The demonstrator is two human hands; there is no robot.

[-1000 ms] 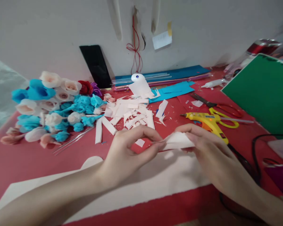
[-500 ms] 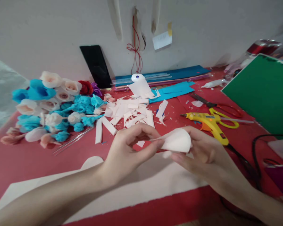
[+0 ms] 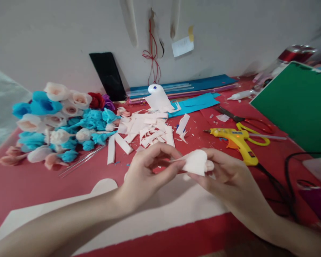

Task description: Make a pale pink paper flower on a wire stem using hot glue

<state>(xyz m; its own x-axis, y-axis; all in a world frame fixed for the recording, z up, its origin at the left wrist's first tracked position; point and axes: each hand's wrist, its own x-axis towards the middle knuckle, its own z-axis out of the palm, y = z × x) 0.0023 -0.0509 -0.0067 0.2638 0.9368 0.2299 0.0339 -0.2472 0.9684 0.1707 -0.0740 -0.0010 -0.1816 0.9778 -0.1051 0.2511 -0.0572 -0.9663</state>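
Between both hands is a white crepe-paper flower (image 3: pixel 196 162), its outer petal curved around a small rolled centre that shows on the right. My left hand (image 3: pixel 156 164) pinches the narrow end of the flower between thumb and fingertips. Around the petal's wide end, my right hand (image 3: pixel 220 167) curls with its thumb below and fingers behind. Below the hands lies a long pale paper sheet (image 3: pixel 149 208), and a rounded pale petal piece (image 3: pixel 105 185) rests at its upper edge.
Finished paper flowers (image 3: pixel 61 125) are heaped at left. Pale paper scraps (image 3: pixel 152 130) lie beyond my hands. A yellow hot glue gun (image 3: pixel 237 139) and scissors (image 3: pixel 246 123) are at right, near a green board (image 3: pixel 296 107). A black cable (image 3: pixel 289 178) runs along the right.
The flower has turned in my hands, so its rolled centre now shows on the right. My right fingers have shifted around the petal; my left hand keeps its pinch.
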